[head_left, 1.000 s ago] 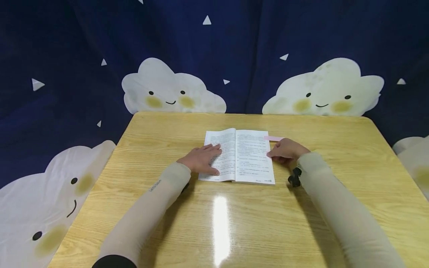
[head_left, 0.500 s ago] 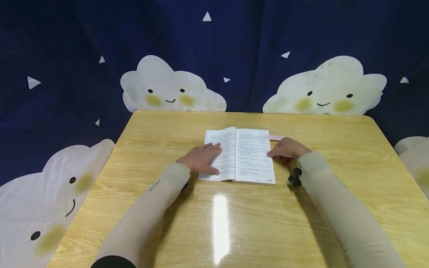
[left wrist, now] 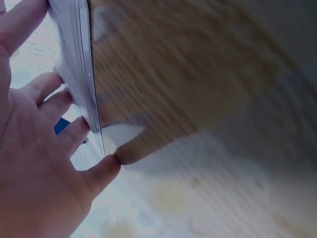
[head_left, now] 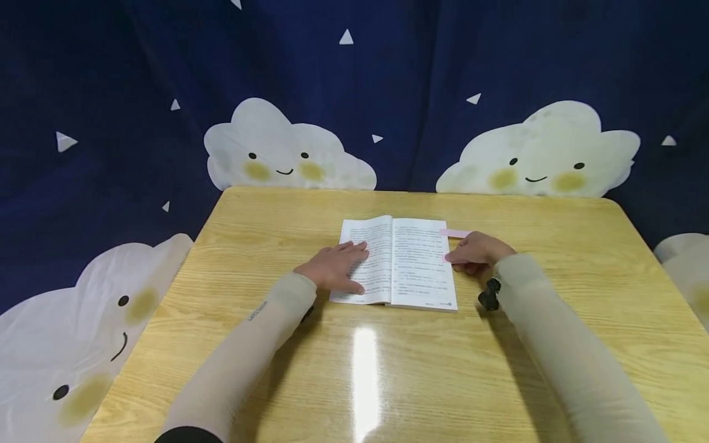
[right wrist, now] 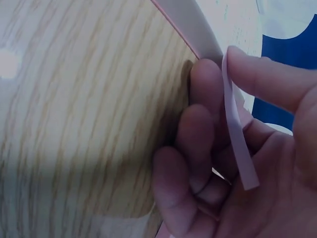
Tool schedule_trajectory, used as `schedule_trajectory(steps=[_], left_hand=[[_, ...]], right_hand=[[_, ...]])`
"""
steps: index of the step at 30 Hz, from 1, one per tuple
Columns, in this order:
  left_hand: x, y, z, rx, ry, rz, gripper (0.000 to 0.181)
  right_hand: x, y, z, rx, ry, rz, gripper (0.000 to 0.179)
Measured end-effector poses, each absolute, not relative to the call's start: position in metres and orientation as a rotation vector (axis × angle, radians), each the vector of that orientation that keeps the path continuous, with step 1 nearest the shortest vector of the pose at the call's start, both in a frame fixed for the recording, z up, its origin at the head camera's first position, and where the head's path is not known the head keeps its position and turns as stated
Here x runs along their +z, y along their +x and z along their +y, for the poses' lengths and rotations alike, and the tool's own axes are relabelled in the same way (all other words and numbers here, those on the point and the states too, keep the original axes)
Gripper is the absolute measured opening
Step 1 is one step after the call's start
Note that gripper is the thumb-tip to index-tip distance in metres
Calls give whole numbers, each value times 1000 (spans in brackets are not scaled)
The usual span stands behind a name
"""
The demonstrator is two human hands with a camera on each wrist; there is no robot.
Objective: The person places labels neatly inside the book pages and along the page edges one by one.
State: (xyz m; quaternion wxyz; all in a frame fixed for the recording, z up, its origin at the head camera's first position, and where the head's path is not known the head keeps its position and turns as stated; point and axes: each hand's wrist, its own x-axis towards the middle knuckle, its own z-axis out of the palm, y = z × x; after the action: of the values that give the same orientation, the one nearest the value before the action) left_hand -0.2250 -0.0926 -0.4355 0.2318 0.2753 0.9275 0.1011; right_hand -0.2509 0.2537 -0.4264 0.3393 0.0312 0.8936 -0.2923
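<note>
A book [head_left: 422, 277] lies spread on the wooden table, printed pages upward. My left hand [head_left: 335, 266] rests on the left page with its fingers spread; in the left wrist view its fingertips meet the book's edge [left wrist: 85, 64]. At the right page's outer edge, my right hand [head_left: 477, 252] pinches a narrow pink paper strip [right wrist: 236, 129] between thumb and fingers, against the page edge. The strip's loose end hangs toward the palm. Higher up that edge, another pink strip [head_left: 456, 233] sticks out sideways, its outer end hidden behind the hand.
The table [head_left: 277, 215] has a glossy wood-grain top, with a bright light reflection in front of the book. Behind it hangs a dark blue curtain [head_left: 404, 80] printed with white clouds and triangles. A small black device [head_left: 490, 295] is strapped at the right wrist.
Both hands keep their places on the book. The whole head view shifts slightly; otherwise nothing visibly moves.
</note>
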Motion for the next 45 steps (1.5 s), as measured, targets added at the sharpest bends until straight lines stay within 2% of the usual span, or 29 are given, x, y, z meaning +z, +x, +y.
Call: schedule_trajectory(steps=[16, 28, 37, 45], left_hand=[[-439, -222, -90, 279, 738, 2547, 86], [-436, -221, -94, 269, 754, 2552, 86], [-438, -223, -95, 258, 741, 2549, 88], [-439, -223, -93, 271, 762, 2570, 84]], right_hand=[[-431, -248, 263, -762, -43, 2310, 34], [-431, -247, 255, -789, 69, 2341, 27], [-425, -240, 252, -756, -177, 2427, 24], [-416, -228, 271, -729, -150, 2597, 27]])
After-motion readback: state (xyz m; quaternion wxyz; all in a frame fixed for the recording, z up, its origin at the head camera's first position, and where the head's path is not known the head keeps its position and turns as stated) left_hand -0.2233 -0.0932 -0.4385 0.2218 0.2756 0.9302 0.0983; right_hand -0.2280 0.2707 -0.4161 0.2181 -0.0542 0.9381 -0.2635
